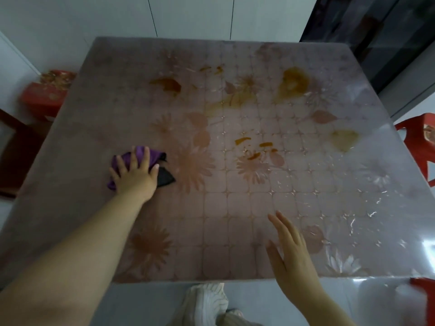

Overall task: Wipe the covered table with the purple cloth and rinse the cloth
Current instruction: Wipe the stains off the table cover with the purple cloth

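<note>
Pale floor tiles surround a square covered table [259,203]; glossy clear sheet over a pink grid and flower print. Orange-brown stains [294,81] lie across the far half and centre, about 6 patches, the largest far right of centre.

Writing: red box [44,90] on the floor off the table's left side carries gold print, too blurred to read.

Left hand [136,180]: palm down on the purple cloth [156,154], 4 fingers straight and spread across it, thumb out to the side, pressing it flat rather than clutching it. Cloth sits bunched on the table's left half, clear of the stains; a black corner [164,177] pokes out beside the thumb.

Right hand [292,252]: relaxed and holding nothing, fingers straight and close together, over the near edge of the table. Cannot tell whether it touches the cover.

Red plastic stool [419,142] at the right side. 1 white shoe [207,300] below the near edge.
</note>
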Tool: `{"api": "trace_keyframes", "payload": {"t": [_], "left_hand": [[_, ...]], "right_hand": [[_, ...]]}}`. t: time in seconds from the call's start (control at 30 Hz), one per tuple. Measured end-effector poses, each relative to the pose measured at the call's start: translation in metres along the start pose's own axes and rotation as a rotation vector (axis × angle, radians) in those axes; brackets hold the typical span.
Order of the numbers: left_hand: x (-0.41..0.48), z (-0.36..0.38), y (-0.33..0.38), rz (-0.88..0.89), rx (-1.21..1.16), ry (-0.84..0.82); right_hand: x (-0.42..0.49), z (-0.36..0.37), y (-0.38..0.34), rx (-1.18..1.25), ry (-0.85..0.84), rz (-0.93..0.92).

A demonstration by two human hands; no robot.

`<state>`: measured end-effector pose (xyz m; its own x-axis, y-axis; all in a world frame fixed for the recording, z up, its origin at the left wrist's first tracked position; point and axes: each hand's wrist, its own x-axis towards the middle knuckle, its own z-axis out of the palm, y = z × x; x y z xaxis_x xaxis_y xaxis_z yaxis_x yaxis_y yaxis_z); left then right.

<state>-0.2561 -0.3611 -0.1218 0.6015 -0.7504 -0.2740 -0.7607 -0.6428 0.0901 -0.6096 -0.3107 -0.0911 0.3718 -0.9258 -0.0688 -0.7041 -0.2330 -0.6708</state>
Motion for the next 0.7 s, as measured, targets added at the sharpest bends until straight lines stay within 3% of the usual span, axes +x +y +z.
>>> {"api": "trace_keyframes", "payload": {"t": [0.1, 0.2, 0.3, 0.43, 0.5, 0.6, 0.63, 0.7], "left_hand": [[0.003, -0.007, -0.029, -0.106, 0.009, -0.064], [-0.006, 0.000, -0.018, -0.042, -0.021, 0.013], [-0.040, 0.022, 0.018, 0.239, -0.007, 0.119], [-0.134, 0.054, 0.096, 0.700, 0.105, -0.009], [-0.180, 0.077, 0.129, 0.716, 0.073, -0.098], [-0.190, 0.087, 0.158, 0.659, 0.027, -0.074], [-0.186, 0.083, 0.172, 0.725, 0.049, -0.038], [-0.163, 0.069, 0.203, 0.949, 0.121, -0.181]], "right_hand": [[0.011, 0.011, -0.016, -0.005, -0.093, -0.028], [0.020, 0.021, -0.030, -0.013, -0.151, -0.069], [0.025, 0.030, -0.037, -0.026, -0.161, -0.098], [0.029, 0.031, -0.040, -0.015, -0.154, -0.073], [0.027, 0.024, -0.036, 0.012, -0.150, 0.000], [0.019, 0.006, -0.016, 0.042, -0.142, -0.044], [0.015, 0.000, -0.005, 0.056, -0.115, -0.036], [0.006, -0.016, 0.020, 0.082, -0.041, 0.058]]}}
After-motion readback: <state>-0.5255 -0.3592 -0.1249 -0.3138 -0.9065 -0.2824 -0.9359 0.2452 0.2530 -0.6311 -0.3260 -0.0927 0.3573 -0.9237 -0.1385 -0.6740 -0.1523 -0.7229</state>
